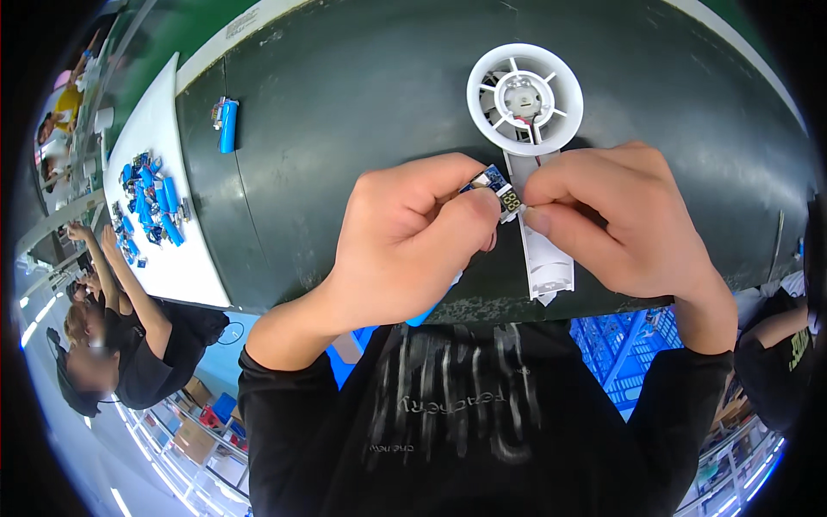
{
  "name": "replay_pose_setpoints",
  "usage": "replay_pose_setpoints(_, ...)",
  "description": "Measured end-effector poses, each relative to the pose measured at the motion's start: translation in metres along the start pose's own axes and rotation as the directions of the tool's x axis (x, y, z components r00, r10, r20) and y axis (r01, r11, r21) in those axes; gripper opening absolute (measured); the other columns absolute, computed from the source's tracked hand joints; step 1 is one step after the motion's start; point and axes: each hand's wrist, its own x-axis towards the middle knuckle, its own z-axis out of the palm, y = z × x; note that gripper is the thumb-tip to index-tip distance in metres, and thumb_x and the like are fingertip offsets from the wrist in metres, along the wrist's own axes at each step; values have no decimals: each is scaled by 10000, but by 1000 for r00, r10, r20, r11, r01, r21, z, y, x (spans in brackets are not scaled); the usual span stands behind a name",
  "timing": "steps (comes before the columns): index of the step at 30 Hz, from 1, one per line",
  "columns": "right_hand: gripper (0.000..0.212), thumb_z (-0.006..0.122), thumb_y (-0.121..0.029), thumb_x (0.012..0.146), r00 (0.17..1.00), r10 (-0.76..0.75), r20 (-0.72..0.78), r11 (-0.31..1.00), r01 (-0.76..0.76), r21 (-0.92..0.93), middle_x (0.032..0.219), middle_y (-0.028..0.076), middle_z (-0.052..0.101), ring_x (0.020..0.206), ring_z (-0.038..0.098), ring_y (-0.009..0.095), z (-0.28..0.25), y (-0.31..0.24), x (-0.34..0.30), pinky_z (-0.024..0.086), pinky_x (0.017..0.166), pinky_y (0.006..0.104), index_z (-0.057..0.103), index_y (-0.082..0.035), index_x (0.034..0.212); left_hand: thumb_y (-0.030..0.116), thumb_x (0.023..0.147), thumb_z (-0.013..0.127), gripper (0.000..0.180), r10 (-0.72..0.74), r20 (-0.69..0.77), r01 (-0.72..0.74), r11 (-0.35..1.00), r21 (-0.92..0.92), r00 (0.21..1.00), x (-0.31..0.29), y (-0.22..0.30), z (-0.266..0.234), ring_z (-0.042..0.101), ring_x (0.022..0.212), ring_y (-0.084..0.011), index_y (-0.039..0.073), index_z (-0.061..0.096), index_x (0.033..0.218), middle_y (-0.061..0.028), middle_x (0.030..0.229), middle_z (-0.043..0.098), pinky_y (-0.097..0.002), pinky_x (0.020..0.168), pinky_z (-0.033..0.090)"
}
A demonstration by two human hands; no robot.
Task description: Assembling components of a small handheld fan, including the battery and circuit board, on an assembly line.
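Between the thumb and fingers of my left hand [413,228] is a small blue circuit board [497,186] with a little digit display. My right hand [616,215] pinches at the board's right edge; whatever its fingertips hold is too small to make out. Just beyond and beneath my hands lies a white handheld fan housing [551,258], its handle an open trough pointing toward me. The fan's round head [525,99] has a spoked ring with a motor in the middle. A sliver of something blue [422,316] shows below my left hand, mostly hidden.
One blue cylindrical battery with a board [227,125] lies on the dark green table [345,95]. At the left, a white sheet [194,267] bears a heap of blue batteries [151,202]. A co-worker [138,345] sits at the left, another person [780,345] at the right. Blue crates [620,345] stand below the table edge.
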Motion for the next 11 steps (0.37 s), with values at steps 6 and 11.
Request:
replay_pose_setpoints(6, 81, 657, -24, 738, 999, -39, -16, 998, 38, -58, 619, 73, 549, 502, 536, 237, 3, -3, 1, 385, 468, 323, 593, -27, 788, 76, 865, 562, 154, 67, 19, -68, 995, 71, 998, 2, -9, -4, 416, 492, -45, -22, 577, 748, -7, 534, 503, -263, 436, 335)
replay_pose_setpoints(11, 137, 701, -90, 730, 997, 22, 72, 999, -18, -46, 633, 64, 558, 515, 553, 213, 0, -5, -2, 390, 475, 315, 589, -41, 790, 75, 853, 567, 153, 141, 49, -147, 978, 145, 989, 3, -13, -3, 377, 444, -116, -14, 572, 729, -25, 508, 498, -290, 424, 328)
